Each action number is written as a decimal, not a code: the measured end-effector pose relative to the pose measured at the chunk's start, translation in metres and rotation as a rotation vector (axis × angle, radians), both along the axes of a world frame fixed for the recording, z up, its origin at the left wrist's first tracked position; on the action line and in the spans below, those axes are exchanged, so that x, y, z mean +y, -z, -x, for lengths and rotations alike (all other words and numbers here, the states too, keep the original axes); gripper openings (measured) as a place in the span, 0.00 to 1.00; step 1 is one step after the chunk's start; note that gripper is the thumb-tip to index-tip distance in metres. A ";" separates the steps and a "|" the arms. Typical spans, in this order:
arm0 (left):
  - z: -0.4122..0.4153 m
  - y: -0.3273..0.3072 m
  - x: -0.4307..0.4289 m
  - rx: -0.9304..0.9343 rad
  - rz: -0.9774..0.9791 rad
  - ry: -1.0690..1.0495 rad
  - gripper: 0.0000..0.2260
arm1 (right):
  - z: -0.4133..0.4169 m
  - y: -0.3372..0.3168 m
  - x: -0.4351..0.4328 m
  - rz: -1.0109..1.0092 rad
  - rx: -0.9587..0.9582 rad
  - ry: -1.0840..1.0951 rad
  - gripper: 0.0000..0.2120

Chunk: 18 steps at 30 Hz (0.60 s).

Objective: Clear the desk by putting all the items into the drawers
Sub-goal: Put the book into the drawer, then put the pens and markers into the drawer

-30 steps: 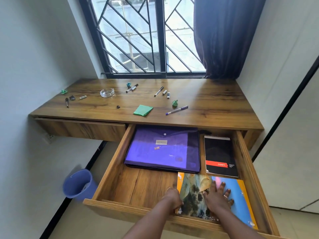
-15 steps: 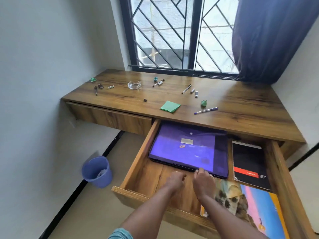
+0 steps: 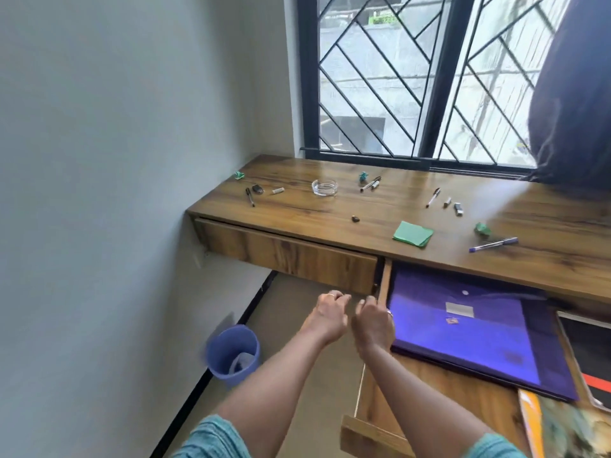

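Observation:
The wooden desk (image 3: 380, 206) carries several small items: pens (image 3: 494, 244), a green notepad (image 3: 413, 233), a glass ashtray (image 3: 324, 187), green crumpled bits (image 3: 482, 229) and caps. The right drawer (image 3: 373, 434) stands pulled out with a purple folder (image 3: 469, 328), a black notebook (image 3: 591, 352) and a colourful book (image 3: 562, 428) inside. The left drawer (image 3: 284, 256) is closed. My left hand (image 3: 327, 317) and my right hand (image 3: 373, 323) hover side by side, fingers loosely curled and empty, just below the closed drawer's right end.
A blue waste bin (image 3: 233, 353) stands on the floor by the left wall. A barred window (image 3: 413, 77) and a dark curtain (image 3: 575, 104) are behind the desk. The open drawer juts out to my right.
Both hands left the colourful book in the open drawer and moved left, out of the drawer, up to the closed left drawer. My view swung left.

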<state>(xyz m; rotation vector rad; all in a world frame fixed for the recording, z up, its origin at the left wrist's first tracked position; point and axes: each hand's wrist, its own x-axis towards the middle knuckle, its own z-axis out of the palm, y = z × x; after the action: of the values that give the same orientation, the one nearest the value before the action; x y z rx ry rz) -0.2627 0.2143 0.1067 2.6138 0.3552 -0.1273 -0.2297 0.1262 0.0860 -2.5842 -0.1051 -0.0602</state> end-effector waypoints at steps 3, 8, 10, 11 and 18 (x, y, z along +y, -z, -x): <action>-0.012 -0.002 0.034 0.005 -0.005 0.019 0.22 | -0.006 -0.008 0.032 -0.037 -0.021 0.015 0.15; -0.065 -0.008 0.059 -0.048 0.021 0.059 0.22 | -0.050 -0.019 0.055 -0.021 -0.037 0.112 0.15; -0.093 -0.012 0.064 -0.074 0.024 0.075 0.21 | -0.077 -0.021 0.059 -0.027 -0.034 0.162 0.14; -0.109 -0.014 0.066 -0.082 0.015 0.093 0.21 | -0.092 -0.020 0.063 -0.037 -0.040 0.192 0.14; -0.208 -0.026 0.062 -0.068 -0.001 0.177 0.20 | -0.187 -0.008 0.066 -0.111 0.016 0.410 0.14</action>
<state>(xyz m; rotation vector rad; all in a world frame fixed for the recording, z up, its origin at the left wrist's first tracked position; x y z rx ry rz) -0.0548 0.2761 0.1322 2.6399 0.0999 -0.0981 -0.0425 0.1924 0.0942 -2.4541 0.4229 -0.1900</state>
